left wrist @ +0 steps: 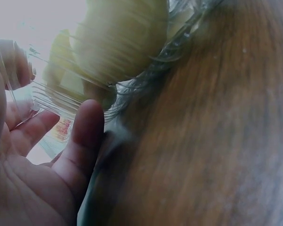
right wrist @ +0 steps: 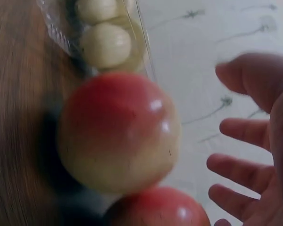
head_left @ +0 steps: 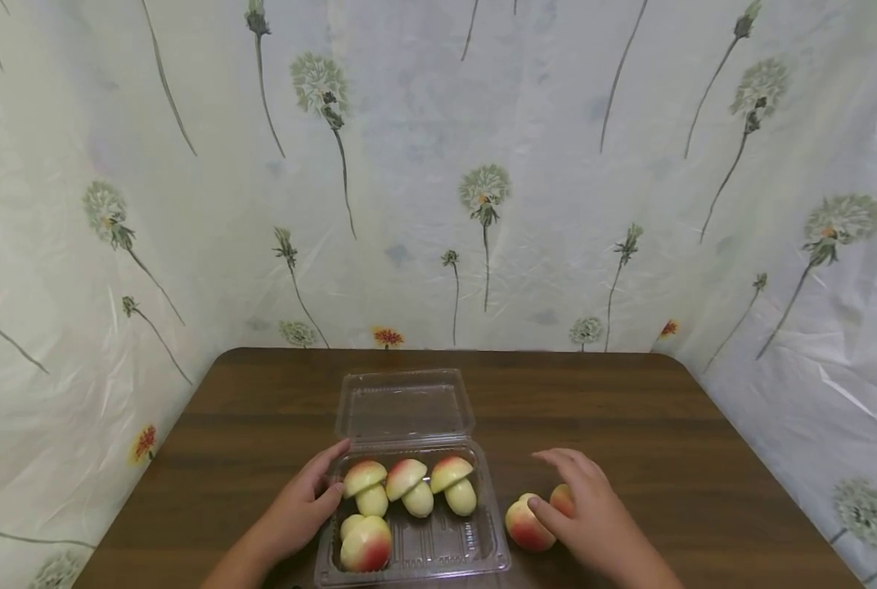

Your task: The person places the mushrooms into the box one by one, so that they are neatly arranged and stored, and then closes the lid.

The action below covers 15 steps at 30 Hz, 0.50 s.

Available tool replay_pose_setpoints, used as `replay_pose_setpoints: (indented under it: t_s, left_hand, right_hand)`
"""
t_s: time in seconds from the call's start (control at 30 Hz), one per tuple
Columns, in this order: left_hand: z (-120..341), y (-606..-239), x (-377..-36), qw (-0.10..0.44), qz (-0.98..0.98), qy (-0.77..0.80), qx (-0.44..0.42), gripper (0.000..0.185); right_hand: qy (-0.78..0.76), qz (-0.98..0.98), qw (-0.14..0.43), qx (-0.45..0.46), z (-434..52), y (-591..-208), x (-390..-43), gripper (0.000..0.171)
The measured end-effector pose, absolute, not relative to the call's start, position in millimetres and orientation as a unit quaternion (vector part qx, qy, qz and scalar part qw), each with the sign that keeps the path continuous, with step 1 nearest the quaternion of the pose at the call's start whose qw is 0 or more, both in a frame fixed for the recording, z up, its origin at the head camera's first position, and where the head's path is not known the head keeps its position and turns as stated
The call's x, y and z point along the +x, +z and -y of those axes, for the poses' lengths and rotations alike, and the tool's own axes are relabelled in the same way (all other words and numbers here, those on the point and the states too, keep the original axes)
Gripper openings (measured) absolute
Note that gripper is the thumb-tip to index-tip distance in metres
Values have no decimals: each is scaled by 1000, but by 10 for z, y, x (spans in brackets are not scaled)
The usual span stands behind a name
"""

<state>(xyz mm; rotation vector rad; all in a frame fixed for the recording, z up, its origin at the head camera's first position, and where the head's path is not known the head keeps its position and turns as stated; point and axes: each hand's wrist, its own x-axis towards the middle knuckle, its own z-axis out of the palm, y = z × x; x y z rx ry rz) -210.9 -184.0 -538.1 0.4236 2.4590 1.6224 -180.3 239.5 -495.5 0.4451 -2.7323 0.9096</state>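
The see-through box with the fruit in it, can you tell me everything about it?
The clear plastic box lies on the brown table, its hinged lid folded flat behind it. The bottom is ribbed. Four mushroom-shaped fruit pieces sit inside. The left hand touches its left edge.

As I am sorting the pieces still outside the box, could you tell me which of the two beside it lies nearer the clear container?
The left piece, which the right hand's thumb touches; the other piece sits farther right, mostly hidden under the fingers.

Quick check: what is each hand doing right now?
Left hand: open, fingers resting against the clear container.
Right hand: open, over the apple pieces, gripping nothing.
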Motion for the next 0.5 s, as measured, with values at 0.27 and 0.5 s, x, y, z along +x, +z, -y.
replay_pose_setpoints:
  t_s: [0.27, 0.5]
  left_hand:
    - [1826, -5400, -2113, 81, -832, 534, 129, 62]
    - [1827, -5413, -2114, 80, -832, 532, 136, 62]
  right_hand:
    - [320, 926, 108, 168, -2614, -4989, -1768, 59]
    - [316, 936, 44, 148, -2752, -5036, -1775, 77]
